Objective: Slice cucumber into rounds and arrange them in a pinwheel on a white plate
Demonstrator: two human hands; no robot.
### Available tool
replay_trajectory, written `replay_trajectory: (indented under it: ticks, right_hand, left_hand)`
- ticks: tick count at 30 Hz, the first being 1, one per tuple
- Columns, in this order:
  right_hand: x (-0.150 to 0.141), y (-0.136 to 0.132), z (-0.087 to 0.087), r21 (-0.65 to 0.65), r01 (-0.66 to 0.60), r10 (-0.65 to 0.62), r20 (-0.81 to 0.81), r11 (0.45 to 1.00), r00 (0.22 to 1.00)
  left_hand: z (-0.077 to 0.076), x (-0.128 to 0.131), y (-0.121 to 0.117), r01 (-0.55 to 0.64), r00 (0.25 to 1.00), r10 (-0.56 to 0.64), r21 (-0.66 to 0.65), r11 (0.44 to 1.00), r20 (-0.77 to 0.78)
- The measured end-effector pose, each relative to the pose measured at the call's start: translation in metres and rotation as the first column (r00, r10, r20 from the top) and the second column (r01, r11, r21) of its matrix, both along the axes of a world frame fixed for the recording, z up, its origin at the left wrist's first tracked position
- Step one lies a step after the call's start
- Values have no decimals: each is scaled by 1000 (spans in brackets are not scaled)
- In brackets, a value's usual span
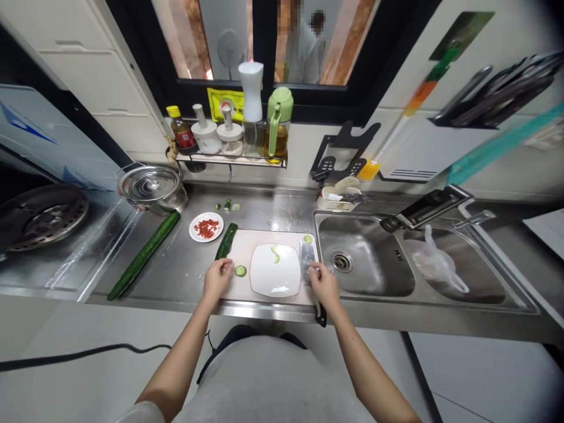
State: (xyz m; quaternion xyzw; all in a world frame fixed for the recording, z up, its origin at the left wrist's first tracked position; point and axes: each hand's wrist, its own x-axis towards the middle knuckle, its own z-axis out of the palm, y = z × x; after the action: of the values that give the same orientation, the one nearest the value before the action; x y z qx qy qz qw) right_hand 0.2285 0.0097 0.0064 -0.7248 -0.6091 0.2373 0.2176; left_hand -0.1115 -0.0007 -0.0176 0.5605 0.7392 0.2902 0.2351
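The square plate point(264, 277) bearing two cucumber slices point(277, 258) sits mid-cutting board point(247, 239), presumably for reach from both sides. Left of it, the left hand point(219, 277) is half open, apparently empty; right, beside the knife point(307, 258), the right hand point(325, 284) curls loosely, its hold unclear.

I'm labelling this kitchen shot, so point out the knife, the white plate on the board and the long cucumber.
Knife point(307, 255): head view, on the blade.
White plate point(274, 276): head view, bare middle.
Long cucumber point(143, 255): head view, skin at mid-length.
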Motion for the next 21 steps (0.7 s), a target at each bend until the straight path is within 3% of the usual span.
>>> replay_trajectory:
  ticks: [7, 21]
  right_hand:
    - [-12, -3, -1, 4, -50, 50, -24, 999, 998]
    - [-24, -15, -1, -32, -140, 139, -34, 990, 990]
  left_hand:
    - [-9, 19, -14, 67, 984, -89, -143, 988, -156]
    - [-7, 32, -11, -47, 970, 1, -185, 982, -241]
